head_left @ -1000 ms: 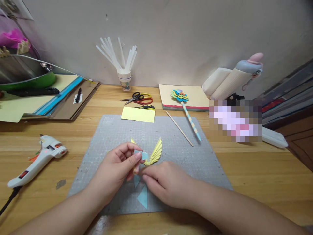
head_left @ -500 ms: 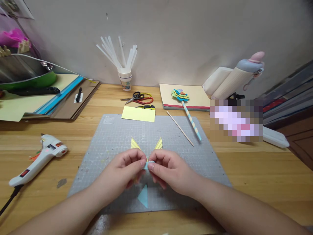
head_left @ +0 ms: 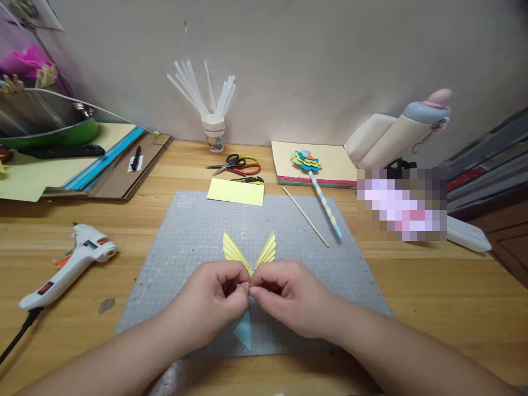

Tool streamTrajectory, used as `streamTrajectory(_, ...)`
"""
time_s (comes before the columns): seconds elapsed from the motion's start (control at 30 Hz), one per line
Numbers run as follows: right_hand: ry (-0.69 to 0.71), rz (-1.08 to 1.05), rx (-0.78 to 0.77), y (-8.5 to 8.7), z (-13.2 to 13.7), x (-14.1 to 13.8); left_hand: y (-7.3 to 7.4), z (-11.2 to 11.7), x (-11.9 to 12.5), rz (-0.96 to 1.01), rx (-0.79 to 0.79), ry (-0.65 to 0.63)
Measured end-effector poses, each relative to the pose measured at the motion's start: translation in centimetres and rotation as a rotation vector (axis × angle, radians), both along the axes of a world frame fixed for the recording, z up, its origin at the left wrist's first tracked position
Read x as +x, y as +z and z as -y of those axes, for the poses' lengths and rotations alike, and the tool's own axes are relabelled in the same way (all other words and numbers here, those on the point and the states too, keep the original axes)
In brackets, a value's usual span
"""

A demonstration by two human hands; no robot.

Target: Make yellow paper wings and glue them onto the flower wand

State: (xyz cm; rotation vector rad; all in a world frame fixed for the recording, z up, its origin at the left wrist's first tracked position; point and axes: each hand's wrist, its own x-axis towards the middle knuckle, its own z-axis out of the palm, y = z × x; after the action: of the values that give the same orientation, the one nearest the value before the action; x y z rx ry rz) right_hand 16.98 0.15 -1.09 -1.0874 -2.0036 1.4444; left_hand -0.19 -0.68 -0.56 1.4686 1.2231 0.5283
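Note:
My left hand point(head_left: 223, 291) and my right hand point(head_left: 284, 294) meet fingertip to fingertip over the cutting mat point(head_left: 198, 220). Both pinch a small light blue paper strip, now mostly hidden by the fingers. Just beyond them, a pleated yellow paper piece point(head_left: 268, 250) fans out in two wings; its lower middle goes behind my fingers, and I cannot tell whether they touch it. Under my hands, near the mat's front edge, lies a light blue paper triangle point(head_left: 243, 333).
A glue gun point(head_left: 78, 261) lies at left. Behind the mat are yellow paper point(head_left: 235, 192), a utility knife point(head_left: 251, 180), scissors point(head_left: 231, 165) and a cup of white sticks point(head_left: 214, 135). A thin wooden stick point(head_left: 305, 216) and a paper flower point(head_left: 306, 161) on a striped stem lie right.
My hands have drawn closer together and turned, covering the blue strip that showed between the thumbs. More of the yellow pleated wings is visible. The view has shifted slightly.

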Motion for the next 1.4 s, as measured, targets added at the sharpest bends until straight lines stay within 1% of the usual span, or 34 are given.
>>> streamTrajectory(0.1,0.011,0.004,0.218,0.1,0.3,0.0,0.1,0.1,0.2,0.050,-0.021,0.058)
streamTrajectory(0.17,-0.012,-0.005,0.265,0.0,0.3,0.1,0.2,0.0,0.2,0.081,-0.041,0.082)
streamTrajectory(0.2,-0.035,-0.013,0.232,-0.1,0.2,0.1,0.3,-0.1,0.2,0.100,-0.058,0.089)
streamTrajectory(0.23,-0.069,-0.033,0.157,-0.2,0.0,0.0,0.4,-0.2,0.1,0.121,-0.075,0.097)
streamTrajectory(0.33,-0.183,-0.144,-0.173,-0.5,-0.6,0.0,0.6,-0.5,-0.1,0.174,-0.109,0.129)
streamTrajectory(0.4,-0.223,-0.221,-0.319,-0.4,-0.9,0.0,0.6,-0.7,-0.2,0.190,-0.113,0.163)
streamTrajectory(0.47,-0.225,-0.264,-0.379,-0.3,-1.0,-0.1,0.6,-0.9,-0.3,0.198,-0.135,0.177)
streamTrajectory(0.57,-0.224,-0.312,-0.414,0.0,-1.1,0.0,0.7,-0.9,-0.3,0.209,-0.175,0.171)
streamTrajectory(0.63,-0.284,-0.362,-0.393,0.0,-1.3,0.2,0.8,-0.9,-0.4,0.222,-0.194,0.185)
streamTrajectory(0.73,-0.455,-0.503,-0.285,0.0,-1.8,0.7,1.1,-0.9,-0.7,0.250,-0.180,0.231)
streamTrajectory(0.77,-0.489,-0.542,-0.259,0.0,-1.9,0.8,1.1,-1.0,-0.7,0.259,-0.173,0.244)
streamTrajectory(0.83,-0.466,-0.548,-0.259,-0.1,-2.1,0.9,1.3,-1.0,-0.8,0.265,-0.176,0.239)
streamTrajectory(0.9,-0.378,-0.463,-0.259,-0.2,-1.8,0.8,1.2,-1.1,-0.8,0.252,-0.188,0.213)
streamTrajectory(0.97,-0.305,-0.344,-0.184,-0.3,-1.4,0.5,1.1,-1.0,-0.7,0.226,-0.184,0.187)
streamTrajectory(1.03,-0.281,-0.269,-0.106,-0.3,-0.9,0.1,1.0,-1.0,-0.6,0.215,-0.184,0.176)
streamTrajectory(1.07,-0.281,-0.270,-0.100,-0.3,-0.7,0.0,1.0,-0.9,-0.5,0.223,-0.192,0.172)
streamTrajectory(1.13,-0.316,-0.347,-0.153,-0.2,-0.5,-0.1,1.0,-0.9,-0.4,0.248,-0.211,0.182)
streamTrajectory(1.2,-0.401,-0.461,-0.203,0.0,-0.8,0.1,1.0,-1.1,-0.5,0.251,-0.221,0.214)
streamTrajectory(1.27,-0.516,-0.538,-0.208,-0.1,-1.4,0.5,1.1,-1.5,-0.9,0.200,-0.188,0.239)
streamTrajectory(1.3,-0.558,-0.539,-0.206,-0.1,-1.9,0.7,1.1,-1.9,-1.2,0.134,-0.134,0.239)
streamTrajectory(1.33,-0.584,-0.512,-0.194,-0.3,-2.3,0.9,1.0,-2.3,-1.7,0.035,-0.050,0.236)
streamTrajectory(1.37,-0.588,-0.448,-0.163,-0.5,-2.7,1.1,0.9,-2.8,-2.3,-0.098,0.067,0.233)
streamTrajectory(1.4,-0.573,-0.356,-0.107,-0.6,-3.1,1.2,0.8,-3.4,-3.0,-0.269,0.207,0.233)
